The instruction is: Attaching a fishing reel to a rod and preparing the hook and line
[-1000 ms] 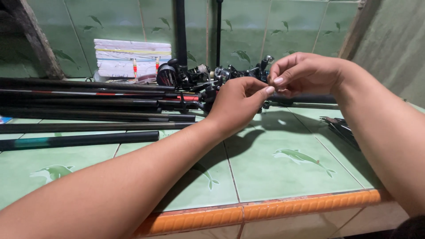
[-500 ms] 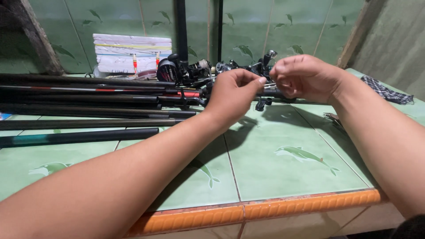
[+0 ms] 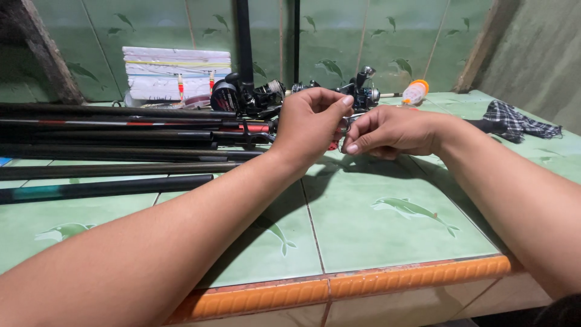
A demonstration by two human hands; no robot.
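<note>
A: Quick pass. Left hand (image 3: 311,121) and right hand (image 3: 387,130) meet over the middle of the surface (image 3: 375,230), fingertips pinched together on something tiny.

B: What is it?

A: Too small to tell. Looks like a little metal ring or clip (image 3: 344,138) just at the reel end of the fishing rods (image 3: 121,136). Both hands are closed narrow in a pinch on it, thumb against forefinger.

B: Where are the rods?

A: Lying flat along the left side of the surface, reels (image 3: 245,97) bunched near the back edge, middle. The small part sits right in front of the reels, held just above the tiles.

B: Tips for doing it well?

A: I'd judge it's fine finger work: keep the wrists low, hold the part steady with one hand, turn with the other, don't tug any line.

B: Room to move?

A: Plenty of open tile between the hands and the orange front edge (image 3: 339,287). Back edge is crowded: white box (image 3: 175,69), a float (image 3: 415,92). Checked cloth (image 3: 514,121) near the right back corner. Rods block the left, so elbows best stay front and right.
</note>
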